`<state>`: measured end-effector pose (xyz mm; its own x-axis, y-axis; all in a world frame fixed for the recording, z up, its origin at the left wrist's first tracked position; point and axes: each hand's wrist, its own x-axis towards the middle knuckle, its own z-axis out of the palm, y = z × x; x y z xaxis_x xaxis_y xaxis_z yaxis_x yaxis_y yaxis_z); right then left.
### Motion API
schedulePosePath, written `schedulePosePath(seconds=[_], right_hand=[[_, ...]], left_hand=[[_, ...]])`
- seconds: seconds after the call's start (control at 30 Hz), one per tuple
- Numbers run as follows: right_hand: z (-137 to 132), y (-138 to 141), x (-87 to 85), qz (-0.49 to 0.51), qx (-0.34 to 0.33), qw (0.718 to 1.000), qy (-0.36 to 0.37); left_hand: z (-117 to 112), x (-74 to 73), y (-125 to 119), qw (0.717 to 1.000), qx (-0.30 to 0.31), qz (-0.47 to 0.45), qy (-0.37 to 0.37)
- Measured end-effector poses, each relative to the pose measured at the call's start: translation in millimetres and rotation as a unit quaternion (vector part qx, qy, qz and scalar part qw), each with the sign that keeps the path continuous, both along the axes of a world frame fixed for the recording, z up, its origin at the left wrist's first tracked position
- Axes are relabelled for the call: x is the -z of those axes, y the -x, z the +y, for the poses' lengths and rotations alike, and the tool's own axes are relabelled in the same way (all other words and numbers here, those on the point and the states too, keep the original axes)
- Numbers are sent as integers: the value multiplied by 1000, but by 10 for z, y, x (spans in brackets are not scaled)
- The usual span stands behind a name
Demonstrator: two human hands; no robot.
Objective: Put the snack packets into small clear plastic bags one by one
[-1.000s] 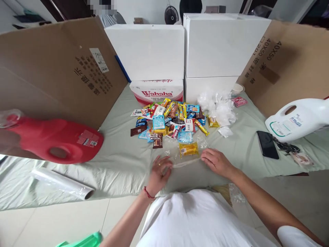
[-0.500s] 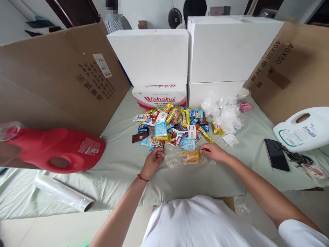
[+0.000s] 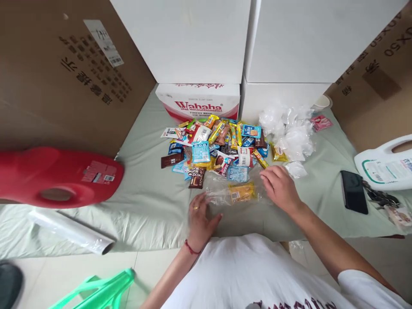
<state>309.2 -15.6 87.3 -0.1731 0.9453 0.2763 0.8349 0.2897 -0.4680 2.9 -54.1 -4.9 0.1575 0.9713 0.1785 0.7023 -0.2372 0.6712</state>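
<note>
A yellow-wrapped snack (image 3: 242, 192) lies inside a clear plastic bag (image 3: 216, 194) near the table's front. My left hand (image 3: 202, 221) rests open on the cloth at the bag's left end, thumb spread from the fingers, which touch or nearly touch the film. At the other end, my right hand (image 3: 281, 189) has its fingers curled together on the bag's right edge; the fingertips are partly hidden. Just behind the bag is a heap of small wrapped snacks (image 3: 222, 150), with a brown cocoa packet (image 3: 196, 177) and a blue packet (image 3: 237, 173) closest to my hands.
Crumpled clear bags (image 3: 291, 137) lie right of the heap. A Wahaba carton (image 3: 199, 103) and white boxes stand behind. A red jug (image 3: 64, 178) and plastic roll (image 3: 72, 231) are left; a phone (image 3: 354, 192), keys (image 3: 380, 195) and white jug (image 3: 386, 165) right.
My view has tilted down. My left hand has let go of the bag's left end and opened, moving nearer my body. My right hand stays at the right end.
</note>
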Motion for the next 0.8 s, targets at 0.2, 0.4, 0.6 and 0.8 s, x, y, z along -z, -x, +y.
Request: schedulePosePath(seconds=[0.2,0.4,0.6,0.8], right_hand=[[-287,456,132,-9,-149,989,16],[-158,408,475,24,-132,990,45],[-112,356,517,67,-131,989,29],[-108,400,558,64,-128,990,13]], left_hand=[[256,-49,-78,999,12,-30,8],[364,-192,316,994,74,-46,72],[278,-250,718,999,-46,-17,14],[119,-132,191,997,18,56,-50]])
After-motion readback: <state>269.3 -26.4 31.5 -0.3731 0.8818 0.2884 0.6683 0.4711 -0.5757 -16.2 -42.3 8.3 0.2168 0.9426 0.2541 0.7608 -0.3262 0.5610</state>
